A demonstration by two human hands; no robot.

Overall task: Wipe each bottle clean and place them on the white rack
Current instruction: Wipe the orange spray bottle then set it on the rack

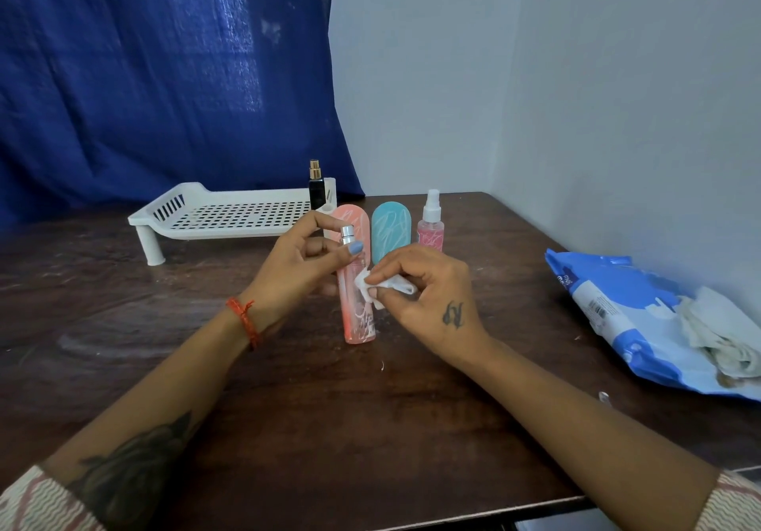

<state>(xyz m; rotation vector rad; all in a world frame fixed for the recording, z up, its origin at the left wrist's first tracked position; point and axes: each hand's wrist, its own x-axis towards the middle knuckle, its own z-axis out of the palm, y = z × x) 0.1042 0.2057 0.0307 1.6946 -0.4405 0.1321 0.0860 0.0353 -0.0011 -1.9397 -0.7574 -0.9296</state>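
A slim pink bottle [357, 304] is held upright by the left hand [300, 263], with its base on or just above the dark wooden table [370, 427]; which of the two cannot be told. The fingers of this hand [354, 248] are curled around the upper part of the bottle, just under its silver cap [346, 234]. A small white wipe [381, 289] is pinched by the right hand [428, 296], and it is pressed against the side of the bottle, a little below the left fingers. The right fingers [372, 292] are bent and closed on the wipe.

Just behind both hands, three more bottles are seen on the table: a flat pink bottle [350, 217], partly hidden by the left fingers, a flat teal bottle [391, 230] beside it, and a pink spray bottle [431, 223] with a white nozzle, behind the right fingers. Farther back, to the left of the left hand, the white rack [230, 213] is placed on the table. One black bottle [316, 186] with a golden top is standing at the right end of the rack. Well apart to the right of the right hand, a blue wipes pack [617, 316] is lying on the table, and some crumpled used wipes [720, 337] are lying on it.
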